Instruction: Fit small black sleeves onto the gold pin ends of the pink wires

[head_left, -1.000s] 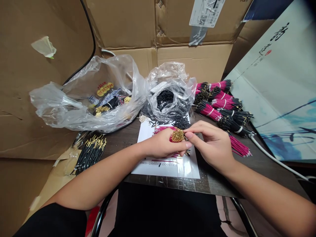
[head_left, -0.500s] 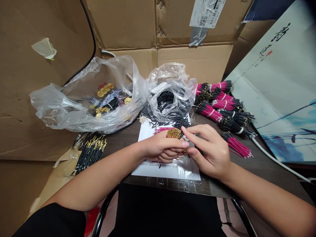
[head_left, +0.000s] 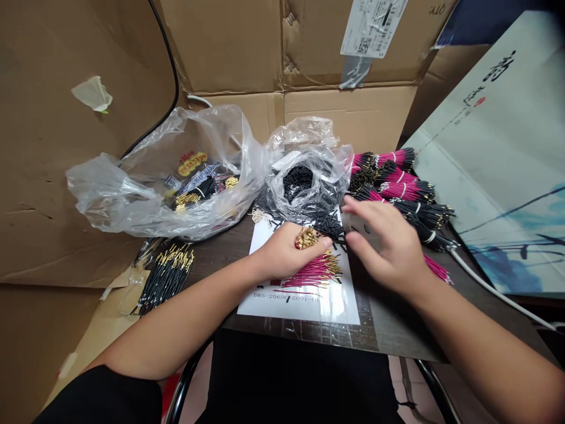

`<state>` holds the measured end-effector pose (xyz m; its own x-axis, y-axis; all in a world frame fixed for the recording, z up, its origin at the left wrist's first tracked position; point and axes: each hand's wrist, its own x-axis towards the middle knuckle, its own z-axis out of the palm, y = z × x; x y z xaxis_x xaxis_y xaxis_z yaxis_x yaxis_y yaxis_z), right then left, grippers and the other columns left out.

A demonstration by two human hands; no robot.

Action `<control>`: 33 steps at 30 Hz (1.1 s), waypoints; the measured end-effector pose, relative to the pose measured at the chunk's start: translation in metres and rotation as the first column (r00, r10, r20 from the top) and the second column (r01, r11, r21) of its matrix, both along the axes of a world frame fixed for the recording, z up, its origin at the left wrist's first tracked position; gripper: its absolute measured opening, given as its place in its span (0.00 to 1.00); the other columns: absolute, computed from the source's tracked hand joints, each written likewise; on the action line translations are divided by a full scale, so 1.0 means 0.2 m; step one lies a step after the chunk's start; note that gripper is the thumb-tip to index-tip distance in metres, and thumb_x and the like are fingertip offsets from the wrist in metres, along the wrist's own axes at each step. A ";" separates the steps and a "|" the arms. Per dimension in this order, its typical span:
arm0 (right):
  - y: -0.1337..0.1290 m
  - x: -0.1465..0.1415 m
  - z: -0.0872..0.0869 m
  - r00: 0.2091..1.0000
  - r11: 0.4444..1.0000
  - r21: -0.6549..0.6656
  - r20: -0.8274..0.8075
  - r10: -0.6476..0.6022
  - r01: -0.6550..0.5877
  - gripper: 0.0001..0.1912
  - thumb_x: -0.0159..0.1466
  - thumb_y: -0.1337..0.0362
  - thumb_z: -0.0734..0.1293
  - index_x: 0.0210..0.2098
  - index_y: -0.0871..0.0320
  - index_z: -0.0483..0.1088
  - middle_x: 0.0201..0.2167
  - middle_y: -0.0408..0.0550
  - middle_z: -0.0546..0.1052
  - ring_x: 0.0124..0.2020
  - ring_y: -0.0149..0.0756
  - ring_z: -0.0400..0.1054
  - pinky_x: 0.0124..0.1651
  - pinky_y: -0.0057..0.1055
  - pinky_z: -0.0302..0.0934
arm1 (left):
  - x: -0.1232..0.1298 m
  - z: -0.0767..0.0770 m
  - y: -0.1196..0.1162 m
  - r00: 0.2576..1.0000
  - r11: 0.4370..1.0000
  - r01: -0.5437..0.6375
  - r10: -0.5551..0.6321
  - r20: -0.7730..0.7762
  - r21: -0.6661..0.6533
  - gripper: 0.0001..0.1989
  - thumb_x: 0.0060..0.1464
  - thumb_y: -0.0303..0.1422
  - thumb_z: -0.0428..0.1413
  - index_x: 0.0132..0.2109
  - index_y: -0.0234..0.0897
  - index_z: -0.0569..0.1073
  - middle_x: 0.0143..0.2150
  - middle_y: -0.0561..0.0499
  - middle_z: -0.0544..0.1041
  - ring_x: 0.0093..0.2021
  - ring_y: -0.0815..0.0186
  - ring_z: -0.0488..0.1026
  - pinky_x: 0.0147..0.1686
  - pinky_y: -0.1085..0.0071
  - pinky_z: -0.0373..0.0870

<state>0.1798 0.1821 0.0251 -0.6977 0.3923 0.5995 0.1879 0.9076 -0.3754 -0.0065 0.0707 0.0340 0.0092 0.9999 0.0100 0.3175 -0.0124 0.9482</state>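
A bunch of thin wires with gold metal ends (head_left: 308,238) is gripped in my left hand (head_left: 282,250); most of their length is hidden by the fingers. Below that hand, loose pink wires with gold tips (head_left: 311,274) lie on a white printed sheet (head_left: 265,309). My right hand (head_left: 386,244), slightly blurred, hovers to the right with thumb and fingers apart and nothing visible between them. Just left of its fingertips is a small heap of short black tubes (head_left: 329,225).
A clear plastic bag of black tubes (head_left: 273,191) stands behind the sheet. Left of it, a larger plastic bag (head_left: 106,194) holds wire bundles. Black wires (head_left: 163,280) lie at the left, banded pink and black bundles (head_left: 399,188) at the right. Cardboard (head_left: 348,115) walls the back.
My right hand has drawn away from the wire bunch, up and to the right, its fingers spreading. My left hand has turned and shifted slightly, so the pink wires beneath it show more.
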 end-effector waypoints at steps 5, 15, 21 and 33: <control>0.22 0.08 -0.02 0.782 0.945 0.235 0.535 -0.320 0.226 0.14 0.65 0.62 0.60 0.45 0.59 0.73 0.40 0.54 0.76 0.38 0.45 0.70 0.38 0.39 0.60 | -0.07 -0.03 0.02 0.953 0.971 -0.168 0.204 -0.222 0.173 0.24 0.60 0.42 0.50 0.22 0.36 0.51 0.20 0.57 0.51 0.22 0.75 0.49 0.22 0.71 0.47; 0.21 0.10 -0.04 0.623 0.853 0.467 0.602 -0.500 0.233 0.11 0.65 0.60 0.61 0.36 0.56 0.75 0.35 0.50 0.78 0.38 0.47 0.69 0.36 0.39 0.45 | -0.10 -0.07 0.05 0.958 0.954 -0.241 0.263 -0.113 0.179 0.24 0.62 0.45 0.47 0.23 0.36 0.64 0.20 0.53 0.66 0.21 0.73 0.61 0.26 0.70 0.60; 0.24 0.11 -0.08 0.601 0.859 0.467 0.631 -0.491 0.212 0.10 0.63 0.63 0.62 0.29 0.57 0.75 0.32 0.50 0.79 0.36 0.46 0.68 0.35 0.38 0.42 | -0.11 -0.07 0.05 0.969 0.943 -0.235 0.246 -0.019 0.236 0.23 0.64 0.42 0.46 0.25 0.34 0.69 0.25 0.49 0.72 0.27 0.71 0.69 0.33 0.70 0.67; 0.15 0.03 -0.06 0.674 0.934 0.309 0.653 -0.345 0.179 0.15 0.66 0.61 0.59 0.35 0.57 0.77 0.33 0.49 0.78 0.37 0.41 0.71 0.35 0.36 0.50 | -0.08 -0.06 0.05 0.934 0.916 -0.208 0.290 -0.208 0.344 0.22 0.62 0.38 0.48 0.22 0.37 0.50 0.19 0.58 0.49 0.21 0.74 0.48 0.22 0.70 0.47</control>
